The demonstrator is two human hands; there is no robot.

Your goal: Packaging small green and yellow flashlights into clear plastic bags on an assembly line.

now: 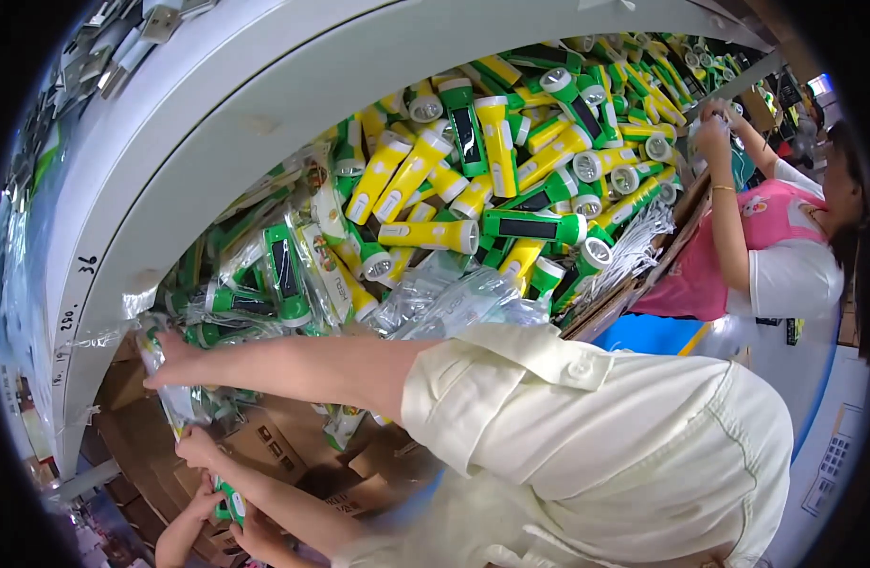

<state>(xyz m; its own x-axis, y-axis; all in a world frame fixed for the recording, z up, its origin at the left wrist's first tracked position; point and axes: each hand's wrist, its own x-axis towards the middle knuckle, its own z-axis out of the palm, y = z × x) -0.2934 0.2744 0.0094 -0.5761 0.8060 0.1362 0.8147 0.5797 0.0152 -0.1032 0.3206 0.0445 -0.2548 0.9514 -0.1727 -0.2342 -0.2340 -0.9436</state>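
Observation:
My right hand (172, 362), at the end of the arm reaching far left, grips the upper part of a clear plastic bag (181, 401). My left hand (199, 448) is closed at the bag's lower end. What the bag holds is hard to make out. Right above lie bagged green flashlights (284, 275) with dark panels, among printed packaging (321, 260). A big heap of yellow and green flashlights (496, 142) with white-rimmed heads spreads beyond. Loose clear bags (463, 301) lie just above my right forearm.
Below my hands, another person's hands (202, 502) hold a green and white flashlight (231, 502). Cardboard boxes (264, 445) stand beneath the heap. A pale curved rail (207, 123) borders the far side. At right, a co-worker in a pink apron (690, 256) works beside white cables (634, 251).

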